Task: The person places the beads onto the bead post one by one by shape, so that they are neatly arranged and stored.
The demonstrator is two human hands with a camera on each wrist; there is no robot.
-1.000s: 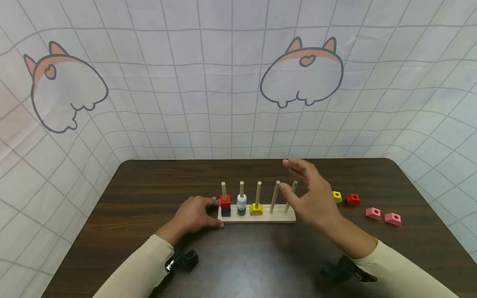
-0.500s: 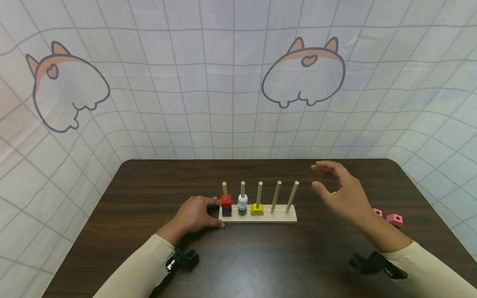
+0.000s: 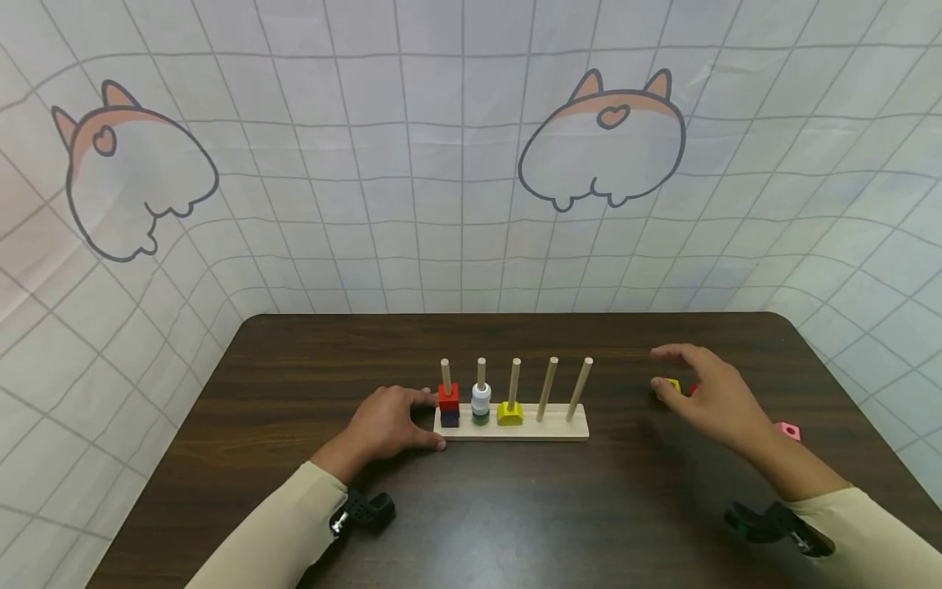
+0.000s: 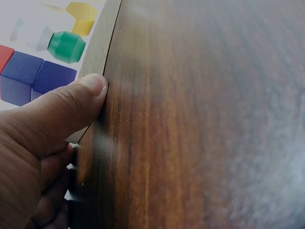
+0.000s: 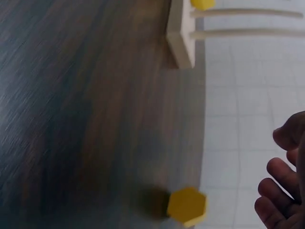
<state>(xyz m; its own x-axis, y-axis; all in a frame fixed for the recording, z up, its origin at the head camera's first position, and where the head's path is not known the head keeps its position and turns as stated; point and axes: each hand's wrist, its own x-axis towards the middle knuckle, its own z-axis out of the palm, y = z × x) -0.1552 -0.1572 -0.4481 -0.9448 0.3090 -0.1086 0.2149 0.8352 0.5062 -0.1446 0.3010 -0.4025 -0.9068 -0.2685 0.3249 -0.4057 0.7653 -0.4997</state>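
Observation:
My left hand (image 3: pixel 388 424) holds the left end of a wooden peg board (image 3: pixel 559 432), its thumb along the front edge. On the board's leftmost peg a red block (image 3: pixel 449 397) sits on dark blue ones (image 4: pixel 21 71). White beads (image 3: pixel 481 396) above a green bead (image 3: pixel 481 418) fill the second peg. A yellow block (image 3: pixel 510 415) is on the third; the two right pegs are bare. My right hand (image 3: pixel 714 405) hovers at the right with thumb and fingers apart, holding nothing, close to a loose yellow block (image 3: pixel 673 384), also seen in the right wrist view.
Partly behind the right hand lie a red block (image 3: pixel 693 389) and a pink block (image 3: pixel 789 430). Everything stands on a dark wooden table (image 3: pixel 515 507). A grid-patterned white cloth (image 3: pixel 353 204) hangs behind the table and along both sides.
The right hand has moved from beside the board's right pegs rightward to the loose blocks, and lower, hiding more of them. The left hand keeps its hold on the board.

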